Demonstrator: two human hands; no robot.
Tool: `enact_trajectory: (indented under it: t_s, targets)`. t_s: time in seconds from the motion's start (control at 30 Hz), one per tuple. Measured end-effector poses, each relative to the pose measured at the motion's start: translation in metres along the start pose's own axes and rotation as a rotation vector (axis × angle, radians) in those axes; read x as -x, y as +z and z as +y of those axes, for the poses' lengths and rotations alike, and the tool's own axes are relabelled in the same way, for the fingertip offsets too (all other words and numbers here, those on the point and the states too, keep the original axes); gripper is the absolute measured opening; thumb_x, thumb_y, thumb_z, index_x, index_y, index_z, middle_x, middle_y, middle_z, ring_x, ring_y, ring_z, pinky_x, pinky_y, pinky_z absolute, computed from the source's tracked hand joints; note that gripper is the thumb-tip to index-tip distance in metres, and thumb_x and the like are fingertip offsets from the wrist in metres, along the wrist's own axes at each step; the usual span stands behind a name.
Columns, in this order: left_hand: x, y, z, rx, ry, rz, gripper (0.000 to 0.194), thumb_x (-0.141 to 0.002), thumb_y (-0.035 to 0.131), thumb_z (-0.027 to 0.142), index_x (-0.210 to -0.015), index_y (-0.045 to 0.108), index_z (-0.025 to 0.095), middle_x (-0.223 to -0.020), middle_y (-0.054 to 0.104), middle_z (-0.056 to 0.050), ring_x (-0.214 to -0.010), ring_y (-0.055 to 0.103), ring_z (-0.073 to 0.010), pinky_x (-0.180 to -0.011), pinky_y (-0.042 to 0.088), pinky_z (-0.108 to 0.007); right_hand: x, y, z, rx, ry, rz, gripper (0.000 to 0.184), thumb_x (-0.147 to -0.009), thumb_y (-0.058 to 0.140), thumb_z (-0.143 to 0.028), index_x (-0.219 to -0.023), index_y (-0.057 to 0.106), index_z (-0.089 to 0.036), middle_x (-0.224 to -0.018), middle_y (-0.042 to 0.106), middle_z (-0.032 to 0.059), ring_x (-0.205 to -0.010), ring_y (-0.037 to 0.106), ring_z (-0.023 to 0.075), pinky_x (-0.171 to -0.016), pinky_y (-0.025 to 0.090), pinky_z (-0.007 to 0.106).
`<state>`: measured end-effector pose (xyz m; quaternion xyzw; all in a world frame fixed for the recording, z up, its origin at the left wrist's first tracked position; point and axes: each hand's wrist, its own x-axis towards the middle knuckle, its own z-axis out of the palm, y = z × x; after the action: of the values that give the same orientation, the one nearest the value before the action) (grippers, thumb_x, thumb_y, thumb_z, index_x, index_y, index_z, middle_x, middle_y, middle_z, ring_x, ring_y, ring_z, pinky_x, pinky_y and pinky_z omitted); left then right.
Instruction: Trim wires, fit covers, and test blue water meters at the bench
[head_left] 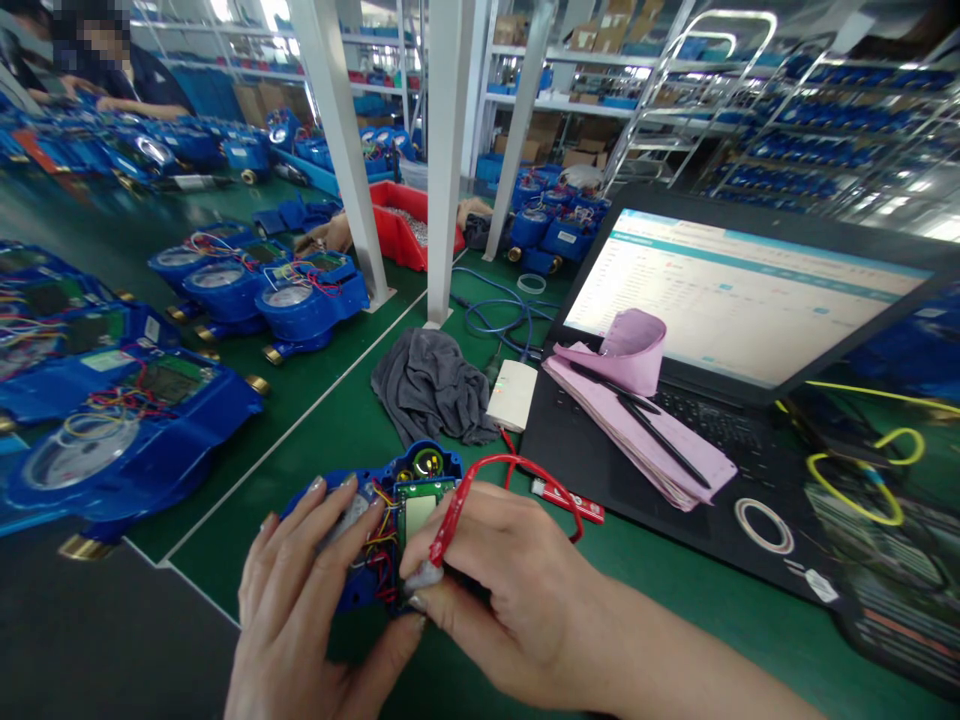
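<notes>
In front of me on the green tabletop lies a blue water meter (pixel 361 591) with its housing uncovered. Inside it I see a green circuit board with a small display (pixel 420 512), thin coloured wires (pixel 384 530) and a round battery-like part (pixel 428 463). My left hand (pixel 304 585) lies over the meter's dial side and grips it, thumb near the lower edge. Pinched in my right hand (pixel 510 575) is the greyish end (pixel 424 577) of a red cable (pixel 459 497), held against the board's lower edge. The fingers hide its tip and contact point.
Right of the meter stand a laptop (pixel 720 300), pink paper slips (pixel 630 430) and pens. Behind it are a grey cloth (pixel 431 385), a white box (pixel 513 395) and a red bin (pixel 405 225). More meters (pixel 150 430) line the left. A co-worker (pixel 120 60) is at far left.
</notes>
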<state>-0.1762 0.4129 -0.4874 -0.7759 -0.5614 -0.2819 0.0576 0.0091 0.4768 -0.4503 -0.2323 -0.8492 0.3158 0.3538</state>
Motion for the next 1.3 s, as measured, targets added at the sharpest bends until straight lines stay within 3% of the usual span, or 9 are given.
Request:
enact_trajectory:
  t_s: [1.3]
  targets:
    - [-0.0001, 0.0027, -0.0038, -0.016, 0.023, 0.017, 0.045, -0.09, 0.052, 0.032, -0.131, 0.045, 0.015, -0.137, 0.044, -0.01, -0.136, 0.032, -0.024, -0.119, 0.01, -0.034, -0.0008, 0.002, 0.0, -0.007, 0.008, -0.027, 0.012, -0.087, 0.046, -0.012, -0.082, 0.056, -0.016, -0.08, 0.063, 0.0035, -0.074, 0.055, 0.0145, -0.071, 0.044, 0.026]
